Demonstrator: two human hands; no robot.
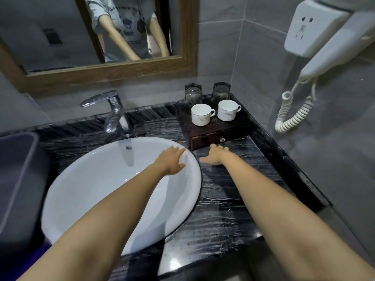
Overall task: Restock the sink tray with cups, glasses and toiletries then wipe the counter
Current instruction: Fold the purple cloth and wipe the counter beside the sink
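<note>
A dark wooden tray box (239,123) with a small drawer knob (222,139) stands at the back right of the black marble counter (227,199). On it are two white cups (201,114) (227,110) in front and two upside-down clear glasses (192,94) (221,91) behind. My left hand (172,160) lies open over the right rim of the white sink (113,189). My right hand (213,156) is open with fingers spread, just in front of the drawer and empty.
A chrome faucet (113,110) stands behind the sink. A grey bin (16,179) is at the left edge. A wood-framed mirror (113,67) hangs above. A white wall hair dryer (332,37) with a coiled cord (294,114) hangs at the right, over the counter's corner.
</note>
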